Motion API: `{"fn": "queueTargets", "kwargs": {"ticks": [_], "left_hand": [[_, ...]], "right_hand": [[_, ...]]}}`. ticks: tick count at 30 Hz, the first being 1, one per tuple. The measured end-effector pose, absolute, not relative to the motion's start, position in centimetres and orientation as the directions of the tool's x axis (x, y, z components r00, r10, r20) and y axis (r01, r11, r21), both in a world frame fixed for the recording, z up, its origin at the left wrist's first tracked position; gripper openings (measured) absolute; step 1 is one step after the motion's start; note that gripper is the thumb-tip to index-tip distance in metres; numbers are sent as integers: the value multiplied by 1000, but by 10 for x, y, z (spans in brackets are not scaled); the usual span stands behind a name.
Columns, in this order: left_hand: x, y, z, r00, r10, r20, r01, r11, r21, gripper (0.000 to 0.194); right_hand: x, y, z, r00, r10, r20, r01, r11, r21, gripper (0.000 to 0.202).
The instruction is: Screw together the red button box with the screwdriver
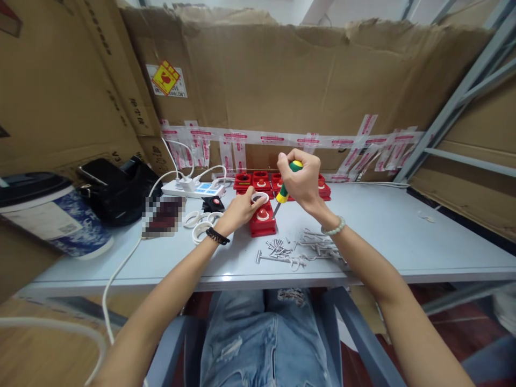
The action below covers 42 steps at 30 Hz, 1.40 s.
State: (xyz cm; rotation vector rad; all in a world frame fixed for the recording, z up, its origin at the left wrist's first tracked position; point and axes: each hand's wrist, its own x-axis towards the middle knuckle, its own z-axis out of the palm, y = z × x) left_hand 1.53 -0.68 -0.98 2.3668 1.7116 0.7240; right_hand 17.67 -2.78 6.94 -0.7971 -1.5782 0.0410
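A red box (263, 226) with a small red dome in a white collar stands at the middle of the table. My left hand (242, 208) grips its far left part, with the thumb at a white ring (264, 195) on top. In my closed right hand (303, 180) is a screwdriver (282, 194) with a green and yellow handle. Its shaft slants down to the box's right side; the exact contact of the tip is too small to tell. Loose screws (278, 247) lie just in front of the box, beside several metal rods (318, 244).
Behind my hands stand several more red boxes (244, 183). Loose white rings (200, 232) and a black piece (213, 204) lie left. A power strip (195, 189), cables, a black bag (115, 196) and a large cup (52, 215) fill the left side. Cardboard (262, 80) walls the back.
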Motion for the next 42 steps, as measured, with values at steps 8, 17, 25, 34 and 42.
{"fn": "queueTargets", "kwargs": {"ticks": [8, 17, 25, 34, 42], "left_hand": [[18, -12, -8, 140, 900, 413, 950, -240, 200, 43], [17, -9, -10, 174, 911, 373, 935, -272, 228, 43], [18, -11, -8, 185, 899, 397, 937, -283, 203, 43], [19, -11, -6, 172, 917, 360, 948, -253, 193, 40], [20, -13, -4, 172, 916, 362, 945, -257, 203, 39]], "right_hand": [[175, -14, 62, 28, 524, 851, 557, 699, -449, 33], [178, -12, 62, 34, 522, 852, 599, 672, -435, 33], [172, -25, 61, -32, 495, 869, 597, 706, -380, 32], [167, -36, 61, -120, 571, 812, 772, 568, -286, 25], [171, -40, 97, -289, 803, 522, 947, 320, 32, 36]]}}
